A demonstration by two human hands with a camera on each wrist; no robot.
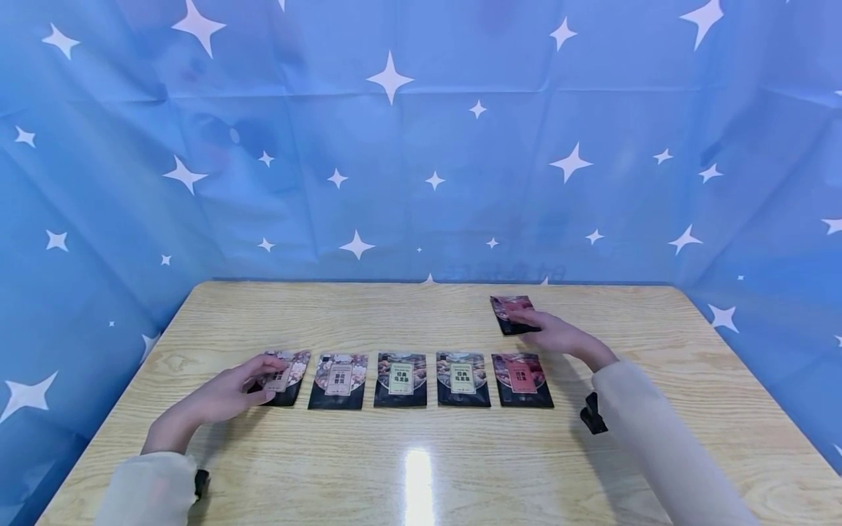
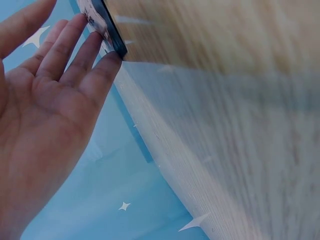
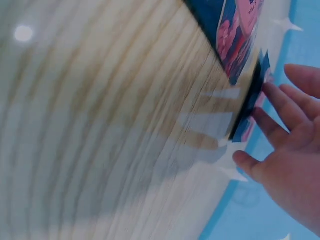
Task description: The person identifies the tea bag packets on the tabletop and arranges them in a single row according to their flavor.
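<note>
My left hand (image 1: 226, 391) lies over the leftmost tea packet (image 1: 287, 394), which has a pinkish floral front and a black lower band. In the left wrist view its fairly straight fingertips touch the packet (image 2: 102, 22), and the thumb stands apart. Farther back on the right, my right hand (image 1: 555, 332) rests extended fingers on a tea packet with a red label (image 1: 516, 327). The right wrist view shows fingertips against that packet's (image 3: 252, 100) face, thumb away from it. Part of each touched packet is hidden under fingers.
Between the hands runs a row of tea packets: a floral one (image 1: 337, 398), two green-labelled ones (image 1: 400, 398) (image 1: 463, 398) and a red-labelled one (image 1: 524, 398). They lie flat on the wooden table (image 1: 316, 467). A blue star-patterned cloth (image 1: 421, 219) hangs behind the table.
</note>
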